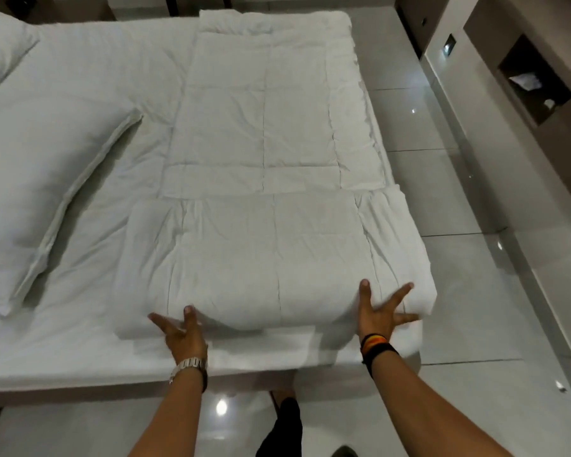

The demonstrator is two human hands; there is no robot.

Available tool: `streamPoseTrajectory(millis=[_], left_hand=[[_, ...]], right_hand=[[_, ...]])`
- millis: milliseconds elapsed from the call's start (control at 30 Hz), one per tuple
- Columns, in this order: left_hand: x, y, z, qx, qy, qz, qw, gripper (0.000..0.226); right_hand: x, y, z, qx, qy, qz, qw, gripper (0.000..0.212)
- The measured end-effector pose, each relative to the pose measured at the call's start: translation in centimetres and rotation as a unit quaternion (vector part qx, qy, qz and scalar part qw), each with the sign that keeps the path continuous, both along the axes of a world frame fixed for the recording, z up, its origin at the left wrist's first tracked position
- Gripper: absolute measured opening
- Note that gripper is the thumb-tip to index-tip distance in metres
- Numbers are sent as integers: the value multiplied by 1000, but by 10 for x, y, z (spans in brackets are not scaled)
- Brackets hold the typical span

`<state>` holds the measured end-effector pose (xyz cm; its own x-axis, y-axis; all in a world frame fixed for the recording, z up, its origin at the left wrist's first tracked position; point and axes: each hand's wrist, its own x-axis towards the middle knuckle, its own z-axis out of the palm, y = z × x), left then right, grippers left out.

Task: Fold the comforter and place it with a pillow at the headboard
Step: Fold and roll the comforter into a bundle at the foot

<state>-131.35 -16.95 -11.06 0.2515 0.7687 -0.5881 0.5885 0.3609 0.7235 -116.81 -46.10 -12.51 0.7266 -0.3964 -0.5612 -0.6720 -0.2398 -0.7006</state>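
Note:
A white quilted comforter (264, 133) lies as a long strip along the right side of the bed (80, 344). Its near end is folded over into a thick layer (271, 258). My left hand (182, 334), fingers spread, rests flat on the near left edge of that fold. On the near right edge, my right hand (381, 311) presses down with its fingers splayed. Neither hand grips the fabric. A large white pillow (43, 189) lies on the left of the bed, with a second pillow (0, 47) at the far left corner.
Glossy grey floor tiles (459, 291) run along the right of the bed and under my feet. A wall unit with a dark open niche (534, 80) stands at the right. The comforter's right edge hangs slightly over the mattress side.

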Motion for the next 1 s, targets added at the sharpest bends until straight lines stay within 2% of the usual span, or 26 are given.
streamPoseTrajectory(millis=[100,200,267,367,467,567,700,1000], left_hand=[[19,9,-5,-3,-33,55,998,102],[39,22,-17,-22,-4,91,996,130],[51,24,-20,-34,27,116,992,134],[68,26,-24,-13,6,128,992,130],[87,39,-25,38,-60,120,990,120],[91,42,-20,66,-73,111,989,106],[58,24,2,75,-69,113,988,100],[-44,-46,65,62,-110,105,986,99]], right_hand=[[17,13,-6,51,-13,-58,997,120],[34,23,-3,34,-5,-77,996,125],[41,26,-10,4,-12,-103,995,129],[56,33,-20,-8,-43,-135,990,129],[77,46,-25,6,-63,-156,986,117],[77,48,-25,16,-77,-171,982,103],[44,29,-12,29,-95,-151,984,92],[-61,-43,46,73,-103,-135,983,90]])
